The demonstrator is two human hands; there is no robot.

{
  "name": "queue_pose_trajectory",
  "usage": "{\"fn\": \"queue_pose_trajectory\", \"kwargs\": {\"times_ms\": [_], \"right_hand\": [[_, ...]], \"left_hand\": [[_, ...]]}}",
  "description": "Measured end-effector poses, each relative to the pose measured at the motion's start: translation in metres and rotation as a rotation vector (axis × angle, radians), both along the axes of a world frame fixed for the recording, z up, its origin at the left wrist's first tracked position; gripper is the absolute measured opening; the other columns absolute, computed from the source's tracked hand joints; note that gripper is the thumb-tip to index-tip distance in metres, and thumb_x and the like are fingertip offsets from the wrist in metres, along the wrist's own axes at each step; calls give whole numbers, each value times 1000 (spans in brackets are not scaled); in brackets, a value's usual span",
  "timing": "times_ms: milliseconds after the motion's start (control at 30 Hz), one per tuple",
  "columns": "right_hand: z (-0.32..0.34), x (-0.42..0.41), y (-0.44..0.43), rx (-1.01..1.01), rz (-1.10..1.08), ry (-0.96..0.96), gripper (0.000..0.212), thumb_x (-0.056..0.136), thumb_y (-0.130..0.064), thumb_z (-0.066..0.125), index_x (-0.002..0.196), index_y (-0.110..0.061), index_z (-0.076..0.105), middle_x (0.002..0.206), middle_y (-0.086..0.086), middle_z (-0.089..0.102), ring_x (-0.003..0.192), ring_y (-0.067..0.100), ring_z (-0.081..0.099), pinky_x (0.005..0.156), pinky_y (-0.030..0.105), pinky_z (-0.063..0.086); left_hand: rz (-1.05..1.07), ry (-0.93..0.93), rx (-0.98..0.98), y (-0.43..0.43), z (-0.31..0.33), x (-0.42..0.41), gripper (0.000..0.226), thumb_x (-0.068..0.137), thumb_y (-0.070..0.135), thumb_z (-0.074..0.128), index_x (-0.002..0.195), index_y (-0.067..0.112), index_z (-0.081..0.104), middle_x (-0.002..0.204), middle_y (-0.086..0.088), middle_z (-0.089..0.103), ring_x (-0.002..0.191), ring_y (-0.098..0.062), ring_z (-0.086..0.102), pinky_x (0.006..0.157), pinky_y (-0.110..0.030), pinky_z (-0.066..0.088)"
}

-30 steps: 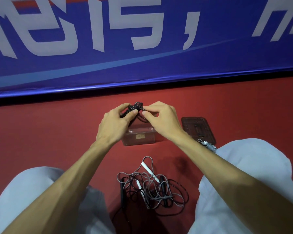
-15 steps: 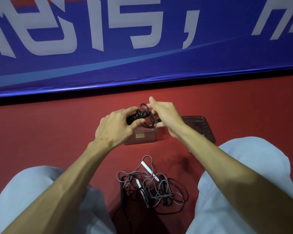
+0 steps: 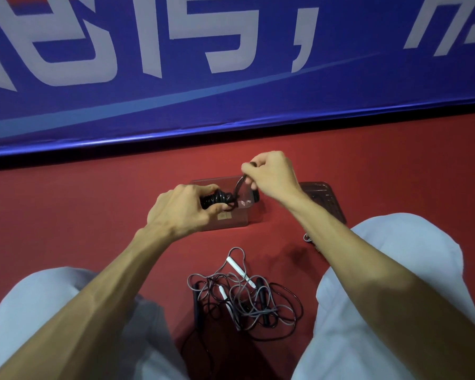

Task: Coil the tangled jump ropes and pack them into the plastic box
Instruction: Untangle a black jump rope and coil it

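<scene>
A blue banner [image 3: 231, 111] fills the upper frame above a red floor [image 3: 66, 209]. At lower centre, between the person's knees [image 3: 390, 270], lies a tangle [image 3: 244, 297] of grey and black ropes. The clear box [image 3: 239, 219] sits open at mid-frame, its lid [image 3: 328, 200] just to its right. Over the box, the left hand [image 3: 181, 212] grips a black coil [image 3: 217, 200], and the right hand [image 3: 272, 174], higher and further right, pinches the coil's loose end.

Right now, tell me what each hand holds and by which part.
The left hand grips the black jump rope by its coiled bundle. The right hand holds the strand leading up from that bundle, above the plastic box.
</scene>
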State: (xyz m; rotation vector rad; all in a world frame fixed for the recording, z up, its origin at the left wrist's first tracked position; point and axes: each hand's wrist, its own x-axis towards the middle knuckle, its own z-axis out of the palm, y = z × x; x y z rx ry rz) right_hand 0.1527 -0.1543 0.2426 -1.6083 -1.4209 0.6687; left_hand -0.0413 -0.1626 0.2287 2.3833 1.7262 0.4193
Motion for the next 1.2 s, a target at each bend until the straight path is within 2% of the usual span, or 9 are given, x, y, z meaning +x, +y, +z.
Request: {"fn": "queue_pose_trajectory", "kwargs": {"times_ms": [267,467,567,733,933,1000,1067,1133,1200], "right_hand": [[0,13,9,54,-106,534,19,89,-6,62,71,-5,66,55,2,61,45,7,52,44,16,39],[-1,18,10,64,-119,806,14,91,-11,65,81,-3,65,64,6,63,53,10,57,50,18,42],[1,22,11,88,-124,883,13,90,-17,68,84,-5,65,65,4,63,54,11,57,52,20,43],[-21,20,15,-88,-25,734,25,90,-18,69,109,-4,63,81,6,65,59,11,56,52,21,44],[-54,37,23,-198,5,592,20,93,-26,65,97,-6,62,84,9,62,56,12,58,52,22,47],[-65,51,24,-219,1,595,15,92,-25,66,94,-11,63,84,5,65,61,13,60,57,23,50],[-77,66,23,-253,-21,610,14,92,-23,66,98,-10,66,85,3,66,65,12,60,59,22,51],[-91,80,23,-278,-78,624,22,91,-21,67,105,-4,67,87,4,66,68,12,60,60,20,51],[-104,93,24,-301,-129,644,25,88,-21,71,106,-4,67,87,4,66,70,11,60,61,20,49]], "left_hand": [[16,-109,-63,4,-2,-1,60,87,67,52,136,34,55,134,6,61,121,-27,58,89,-40,48],[7,-308,-153,6,0,5,58,80,72,52,127,39,61,107,-1,73,93,-33,69,70,-43,57],[5,-530,-251,8,2,13,35,89,55,57,116,34,67,87,10,72,68,-11,68,58,-31,48],[39,-802,-398,11,5,42,23,103,27,46,120,27,61,88,2,65,63,-18,58,47,-25,50],[67,-955,-558,23,-6,88,49,99,1,37,143,21,42,84,-11,63,49,-13,60,43,-24,49],[91,-932,-624,32,-18,104,53,99,5,45,148,23,35,92,-19,66,64,-26,62,57,-35,52],[76,-858,-635,41,-34,117,41,97,6,52,136,20,46,97,-21,67,76,-32,63,69,-46,54],[52,-836,-671,46,-47,128,16,96,6,57,110,4,63,87,-17,66,73,-30,61,74,-54,56],[47,-848,-705,50,-59,140,9,95,6,59,93,7,67,83,-15,65,64,-25,61,63,-43,58]]}}
